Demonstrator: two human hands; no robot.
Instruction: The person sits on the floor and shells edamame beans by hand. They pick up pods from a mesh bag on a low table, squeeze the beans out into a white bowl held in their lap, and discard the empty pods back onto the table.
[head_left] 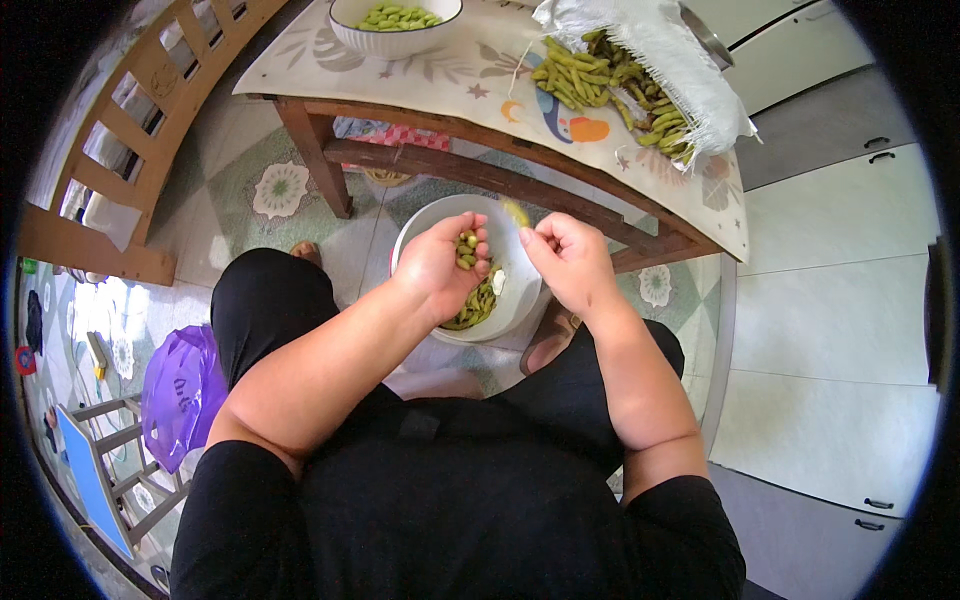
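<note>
Over a white bucket point(521, 290) between my knees, my left hand point(440, 262) is cupped with its fingers curled around several shelled soybeans point(466, 252). My right hand point(572, 262) pinches a yellow-green soybean pod point(516, 212) between thumb and fingertips, just right of the left hand's fingers. Lower in the bucket lie green-brown pods point(476, 312) and a small white scrap point(498, 281). A white ribbed bowl point(395, 40) on the table holds shelled green beans point(398, 17).
The low wooden table point(440, 85) carries a printed cloth. At its right, whole pods point(580, 78) spill from a white woven sack point(672, 70). A wooden bed frame point(110, 130) stands left, above a purple plastic bag point(183, 395). Pale cabinets point(820, 330) line the right side.
</note>
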